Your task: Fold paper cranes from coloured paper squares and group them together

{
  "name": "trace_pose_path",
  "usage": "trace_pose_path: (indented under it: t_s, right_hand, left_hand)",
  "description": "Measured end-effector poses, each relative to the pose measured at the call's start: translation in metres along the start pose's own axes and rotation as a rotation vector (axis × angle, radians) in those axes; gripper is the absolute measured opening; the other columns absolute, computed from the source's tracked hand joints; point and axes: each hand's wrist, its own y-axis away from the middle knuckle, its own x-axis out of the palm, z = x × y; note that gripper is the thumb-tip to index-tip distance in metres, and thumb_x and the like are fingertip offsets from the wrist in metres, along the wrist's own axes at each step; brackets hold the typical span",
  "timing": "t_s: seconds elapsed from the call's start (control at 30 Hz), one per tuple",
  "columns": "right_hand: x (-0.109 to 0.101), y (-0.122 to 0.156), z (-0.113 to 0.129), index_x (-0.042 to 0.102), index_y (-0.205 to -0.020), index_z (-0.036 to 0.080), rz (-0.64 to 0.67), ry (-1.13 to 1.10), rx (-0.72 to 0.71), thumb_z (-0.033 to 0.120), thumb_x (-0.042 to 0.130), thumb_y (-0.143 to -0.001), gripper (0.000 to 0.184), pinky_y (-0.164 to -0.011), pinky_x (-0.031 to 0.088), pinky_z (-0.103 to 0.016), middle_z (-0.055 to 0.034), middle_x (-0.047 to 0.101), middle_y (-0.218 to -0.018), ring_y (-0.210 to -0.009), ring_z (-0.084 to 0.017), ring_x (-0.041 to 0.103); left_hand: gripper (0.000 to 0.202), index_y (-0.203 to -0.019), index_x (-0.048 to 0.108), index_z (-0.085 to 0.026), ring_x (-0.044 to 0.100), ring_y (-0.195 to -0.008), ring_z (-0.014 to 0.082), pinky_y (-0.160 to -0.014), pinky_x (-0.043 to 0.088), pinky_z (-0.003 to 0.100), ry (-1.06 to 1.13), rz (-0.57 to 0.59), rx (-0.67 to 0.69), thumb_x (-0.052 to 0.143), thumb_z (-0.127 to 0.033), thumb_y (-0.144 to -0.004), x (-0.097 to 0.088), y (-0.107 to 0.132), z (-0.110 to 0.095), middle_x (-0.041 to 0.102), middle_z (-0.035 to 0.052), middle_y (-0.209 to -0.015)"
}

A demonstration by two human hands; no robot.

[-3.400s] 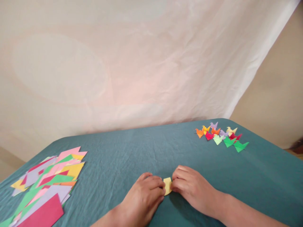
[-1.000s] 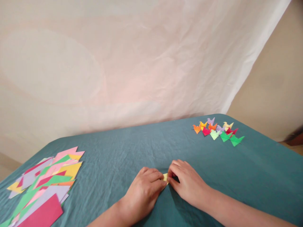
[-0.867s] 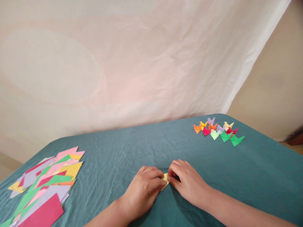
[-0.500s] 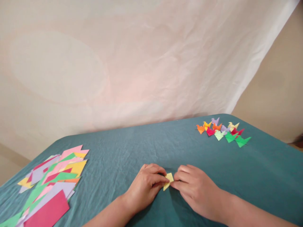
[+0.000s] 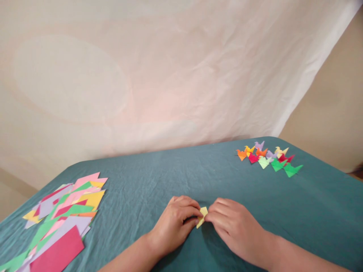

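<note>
A small piece of folded pale yellow paper [image 5: 202, 217] is held between my two hands, close to the front of the table. My left hand [image 5: 179, 218] pinches its left side with thumb and fingers. From the other side, my right hand [image 5: 233, 223] has its thumb and forefinger closed on the right edge. The fingertips cover parts of the paper, so its full shape is hidden.
Loose coloured paper sheets [image 5: 61, 247] lie in an overlapping spread on the left of the table. Several small folded paper birds [image 5: 264, 162] stand grouped at the back right. A dark green cloth [image 5: 159, 173] covers the table, and a pale sheet [image 5: 170, 75] hangs behind it.
Both hands keep their hold on the yellow paper. The right fingers have shifted very slightly along its edge, and the whole view has moved a little.
</note>
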Motion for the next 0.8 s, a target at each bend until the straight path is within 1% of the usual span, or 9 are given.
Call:
trace_pose_path:
  t_s: [0.07, 0.13, 0.17, 0.23, 0.33, 0.43, 0.6, 0.8]
  right_hand:
    - [0.004, -0.003, -0.004, 0.063, -0.092, 0.019, -0.072, -0.078, 0.127, 0.011, 0.050, -0.090, 0.016, -0.075, 0.041, -0.031, -0.0032, 0.062, -0.087, -0.083, -0.018, 0.053]
    - [0.006, -0.006, -0.008, 0.064, -0.092, 0.020, -0.100, -0.149, 0.194, 0.015, 0.059, -0.087, 0.008, -0.075, 0.041, -0.029, -0.0021, 0.061, -0.088, -0.084, -0.017, 0.053]
    - [0.007, -0.007, -0.009, 0.064, -0.091, 0.021, -0.104, -0.177, 0.207, 0.017, 0.063, -0.085, 0.007, -0.075, 0.041, -0.029, -0.0014, 0.060, -0.088, -0.085, -0.017, 0.053]
    - [0.008, -0.008, -0.011, 0.065, -0.088, 0.022, -0.103, -0.215, 0.213, 0.018, 0.068, -0.081, 0.008, -0.075, 0.041, -0.028, -0.0002, 0.060, -0.086, -0.084, -0.017, 0.053]
    - [0.009, -0.008, -0.013, 0.065, -0.081, 0.022, -0.094, -0.227, 0.207, 0.017, 0.071, -0.078, 0.008, -0.074, 0.040, -0.028, 0.0009, 0.059, -0.083, -0.082, -0.016, 0.053]
    - [0.008, -0.008, -0.015, 0.065, -0.079, 0.021, -0.088, -0.210, 0.197, 0.018, 0.069, -0.080, 0.006, -0.073, 0.039, -0.027, 0.0012, 0.059, -0.082, -0.081, -0.016, 0.052]
    - [0.007, -0.009, -0.015, 0.063, -0.077, 0.020, -0.071, -0.183, 0.184, 0.018, 0.065, -0.084, 0.007, -0.072, 0.038, -0.026, 0.0011, 0.058, -0.081, -0.079, -0.015, 0.052]
    - [0.009, -0.010, -0.015, 0.062, -0.076, 0.020, -0.068, -0.167, 0.186, 0.019, 0.063, -0.086, 0.010, -0.071, 0.037, -0.026, 0.0006, 0.058, -0.080, -0.079, -0.015, 0.052]
  left_hand:
    - [0.015, -0.091, 0.065, -0.023, 0.058, -0.095, 0.0160, -0.087, 0.036, 0.031, 0.004, -0.004, -0.009, 0.058, -0.011, -0.085, 0.001, 0.000, -0.001, 0.067, -0.0003, -0.096]
    - [0.013, -0.088, 0.063, -0.022, 0.057, -0.094, 0.0163, -0.086, 0.036, 0.031, 0.000, -0.001, -0.017, 0.057, -0.010, -0.085, 0.001, 0.001, -0.002, 0.066, -0.0001, -0.095]
    - [0.012, -0.086, 0.062, -0.021, 0.057, -0.094, 0.0166, -0.086, 0.036, 0.031, -0.006, 0.003, -0.020, 0.056, -0.010, -0.085, 0.001, 0.001, -0.002, 0.066, 0.0001, -0.095]
    - [0.012, -0.084, 0.061, -0.021, 0.056, -0.094, 0.0172, -0.086, 0.036, 0.032, -0.024, 0.013, -0.021, 0.055, -0.011, -0.086, 0.001, 0.002, -0.003, 0.065, 0.0009, -0.096]
    - [0.013, -0.083, 0.061, -0.021, 0.055, -0.094, 0.0184, -0.086, 0.036, 0.033, -0.067, 0.022, -0.029, 0.052, -0.012, -0.087, -0.001, 0.005, -0.007, 0.064, 0.0023, -0.097]
    - [0.013, -0.084, 0.060, -0.021, 0.053, -0.095, 0.0187, -0.087, 0.036, 0.034, -0.102, 0.037, -0.047, 0.051, -0.012, -0.087, -0.004, 0.008, -0.014, 0.062, 0.0021, -0.097]
    - [0.002, -0.084, 0.059, -0.021, 0.051, -0.092, 0.0205, -0.085, 0.036, 0.036, -0.186, 0.045, -0.095, 0.058, -0.019, -0.084, -0.001, 0.010, -0.023, 0.059, 0.0026, -0.092]
    - [0.014, -0.081, 0.057, -0.019, 0.049, -0.086, 0.0208, -0.080, 0.035, 0.036, -0.327, 0.097, -0.143, 0.046, -0.019, -0.090, 0.004, 0.009, -0.024, 0.057, 0.0030, -0.085]
